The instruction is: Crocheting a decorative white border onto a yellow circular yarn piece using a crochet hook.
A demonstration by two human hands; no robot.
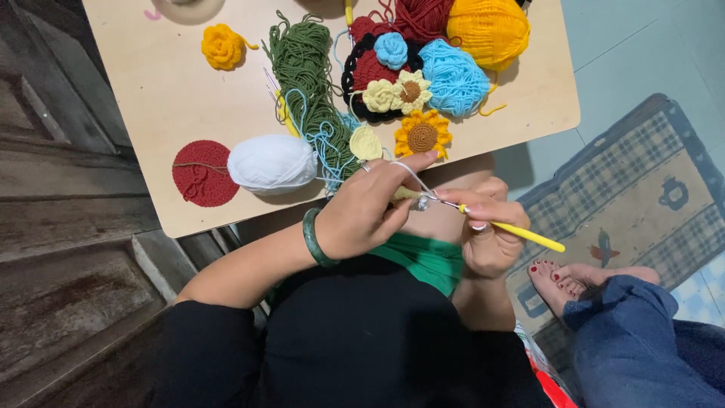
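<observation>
- Yarn tension is the main weak point: the left hand (370,211) pinches a small pale-yellow crochet piece (405,194) between thumb and fingers, with a thin white strand (408,172) looped over the raised forefinger. If that finger drops, I judge the strand would go slack and the loop on the hook could slide off.
- The right hand (489,234) is closed around a yellow-handled crochet hook (521,233), its metal tip touching the piece just beside the left thumb. A slip of the tip could split the strand or prick a fingertip; the hands work very close together.
- The work sits in the air above the person's lap, just off the near edge of the low wooden table (166,83), with nothing under it. If it is dropped, it would likely fall onto the green cloth (427,261) below.
- The strand seems to run back toward the white yarn ball (272,162) near the table edge, though its full path is hard to trace. A hard tug could roll the ball off.
- Loose green yarn (306,68) and light-blue threads (325,143) lie tangled just beside the ball, so the working strand could snag there.
- Finished flowers, such as the orange sunflower (422,134), lie near the edge and could be swept off by a wrist.
- Another person's bare foot (563,279) rests on the mat, well apart from the work.
</observation>
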